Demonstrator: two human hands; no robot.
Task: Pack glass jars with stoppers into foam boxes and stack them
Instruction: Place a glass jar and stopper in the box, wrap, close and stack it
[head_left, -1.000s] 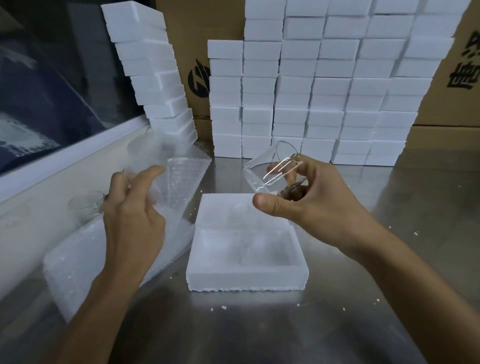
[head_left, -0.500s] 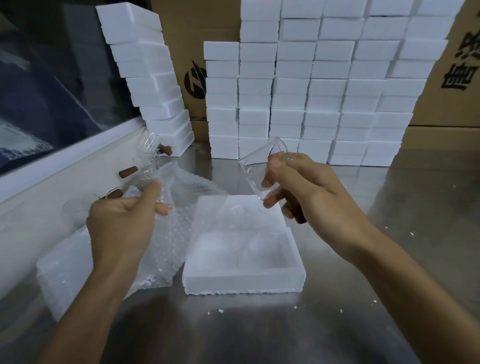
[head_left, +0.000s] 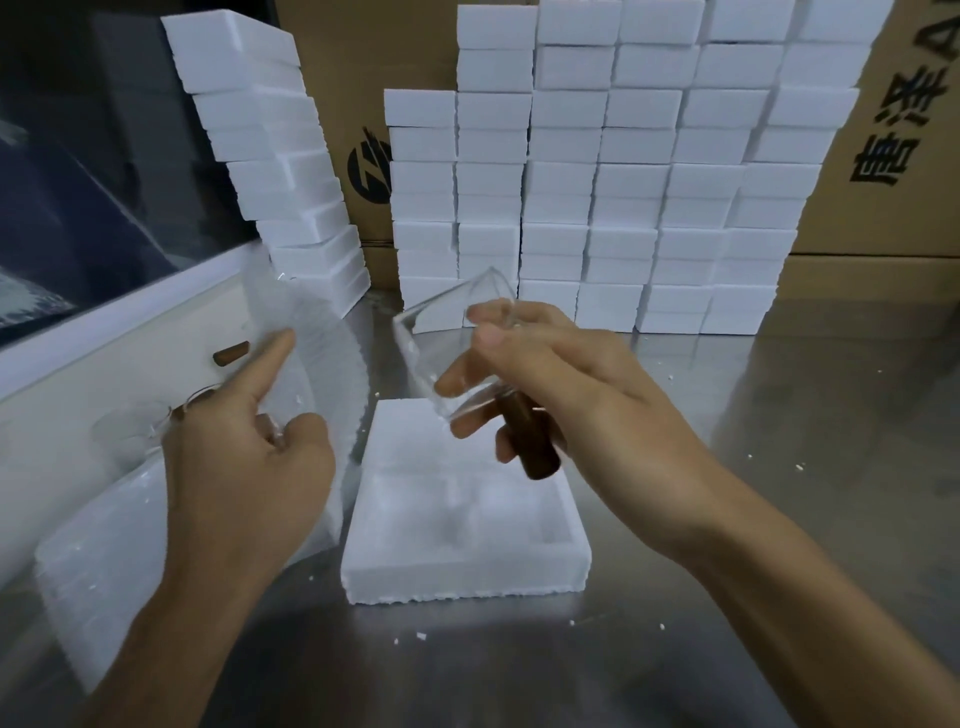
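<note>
Your right hand (head_left: 545, 384) pinches the clear conical glass jar (head_left: 447, 353) with brown cylindrical stopper (head_left: 532, 441), tilted above the open white foam box (head_left: 462, 566) at twelve o'clock; the smooth glass could slip while your left hand (head_left: 249, 457) grips the translucent bubble wrap (head_left: 306, 343).

A steel table (head_left: 779, 467) fills the foreground, strewn with white foam crumbs (head_left: 420, 636). Behind it stand brown cardboard cartons (head_left: 893, 171), one printed with black characters and another, further left, with a round black logo (head_left: 370, 166). On the left, a white ledge (head_left: 104, 322) runs under a dark window (head_left: 93, 171), and bubble wrap (head_left: 306, 358) lies blurred beside it.
</note>
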